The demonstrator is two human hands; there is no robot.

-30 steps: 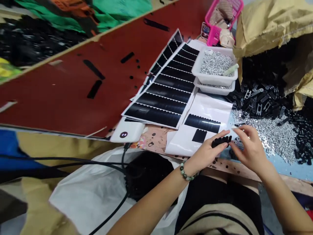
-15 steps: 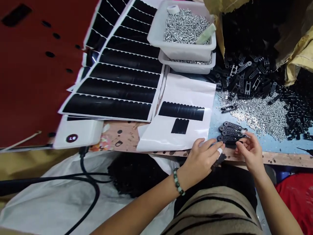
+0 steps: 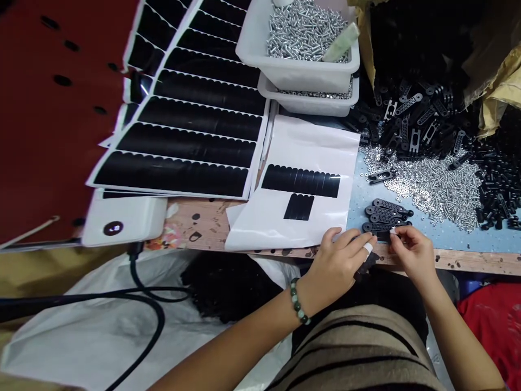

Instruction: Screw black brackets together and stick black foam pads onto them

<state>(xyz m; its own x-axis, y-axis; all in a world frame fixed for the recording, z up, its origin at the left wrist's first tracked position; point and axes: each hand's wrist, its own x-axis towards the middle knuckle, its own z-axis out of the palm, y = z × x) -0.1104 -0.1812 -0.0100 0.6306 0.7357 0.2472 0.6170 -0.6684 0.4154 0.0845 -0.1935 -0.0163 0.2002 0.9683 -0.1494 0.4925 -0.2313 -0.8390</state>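
Observation:
My left hand [image 3: 342,262] reaches over the table's front edge, its fingers bent and closed on the left end of a black plastic part [image 3: 382,236]. A white band wraps one of its fingers. To the right, my right hand [image 3: 415,254] pinches thumb and forefinger together at the other end of that part; any small item in the pinch is hidden. Just beyond my fingertips, several black perforated plastic links [image 3: 388,210] lie side by side on the blue mat [image 3: 431,241]. A pile of small silver screws [image 3: 451,187] spreads behind them.
A white sheet with black stickers [image 3: 311,231] lies left of my hands, beside larger sticker sheets [image 3: 171,174]. Stacked white bins [image 3: 301,79] hold metal hardware. Loose black links [image 3: 411,119] heap at the back right. A white device [image 3: 126,214] with a cable sits left.
My right hand has moved slightly left, nearer my left hand, and its fingers have closed into a pinch. My left hand stays almost in place. The view has shifted a little.

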